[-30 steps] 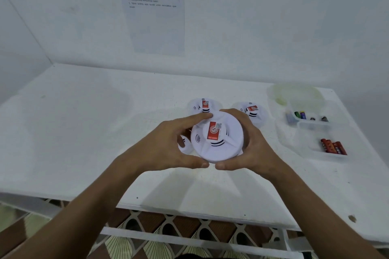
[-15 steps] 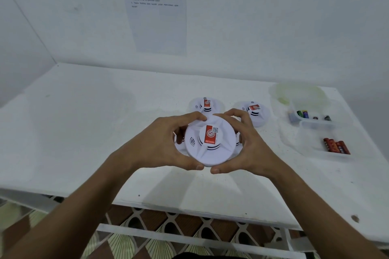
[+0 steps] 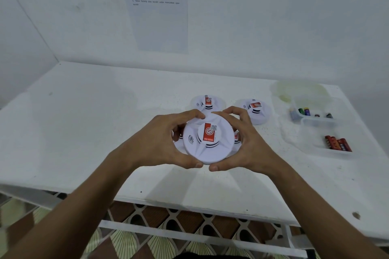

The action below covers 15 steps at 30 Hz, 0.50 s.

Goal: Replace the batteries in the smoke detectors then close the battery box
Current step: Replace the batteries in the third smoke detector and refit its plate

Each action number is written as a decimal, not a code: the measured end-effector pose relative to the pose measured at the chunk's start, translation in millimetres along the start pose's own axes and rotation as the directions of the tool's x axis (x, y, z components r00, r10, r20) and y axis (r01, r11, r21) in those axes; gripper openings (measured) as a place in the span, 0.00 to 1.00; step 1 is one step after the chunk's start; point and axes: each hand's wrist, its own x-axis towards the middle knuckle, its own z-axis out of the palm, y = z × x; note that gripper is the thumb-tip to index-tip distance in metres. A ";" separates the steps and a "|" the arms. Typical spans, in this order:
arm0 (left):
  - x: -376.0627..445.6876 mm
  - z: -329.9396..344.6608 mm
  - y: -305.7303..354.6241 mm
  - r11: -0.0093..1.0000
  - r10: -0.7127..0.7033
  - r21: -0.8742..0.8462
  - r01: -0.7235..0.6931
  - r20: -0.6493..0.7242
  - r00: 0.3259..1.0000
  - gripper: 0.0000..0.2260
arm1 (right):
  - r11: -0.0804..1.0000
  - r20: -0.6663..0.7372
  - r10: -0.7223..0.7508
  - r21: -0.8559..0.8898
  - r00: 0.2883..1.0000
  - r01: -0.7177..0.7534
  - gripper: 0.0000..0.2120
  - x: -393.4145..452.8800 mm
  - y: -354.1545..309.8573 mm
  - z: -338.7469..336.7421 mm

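Two hands shared one load above the white table (image 3: 73,132), and the account runs from the left side across to the right. Furthest left, the left hand (image 3: 155,143) curled round the left rim of a round white smoke detector (image 3: 208,143), thumb under its near edge and fingertips hooked over its far edge. That held smoke detector faced up, its red label in the middle, raised over the table's middle ground. Beneath it, small parts of other white detectors with red labels peeked out on both sides, though how many lay there could not be told. Just behind, a far-left smoke detector (image 3: 207,103) rested flat on the table, partly hidden by the fingertips. Next, the right hand (image 3: 244,145) gripped the opposite rim in the same way, its thumb nearly meeting the left thumb at the near edge. Behind and to the right of it sat a far-right smoke detector (image 3: 255,109), also flat and label up. Further right stood a clear battery box (image 3: 315,120), open, with several mixed batteries (image 3: 304,111) in its far compartment and a row of red batteries (image 3: 337,143) in the near one. A translucent lid (image 3: 299,88) lay behind the box, touching or nearly so. On the wall above hung a printed sheet (image 3: 155,6).
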 end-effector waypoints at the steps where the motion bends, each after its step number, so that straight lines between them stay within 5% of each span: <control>1: -0.8 0.1 -1.1 1.000 -0.004 0.000 0.004 0.002 1.000 0.35 | 1.000 0.001 0.004 -0.003 1.000 -0.004 0.52 0.2 -0.1 0.9; 15: -2.2 -4.8 -9.6 1.000 -0.009 0.008 0.009 0.006 1.000 0.35 | 1.000 0.014 0.008 -0.023 1.000 -0.007 0.52 7.7 0.9 8.6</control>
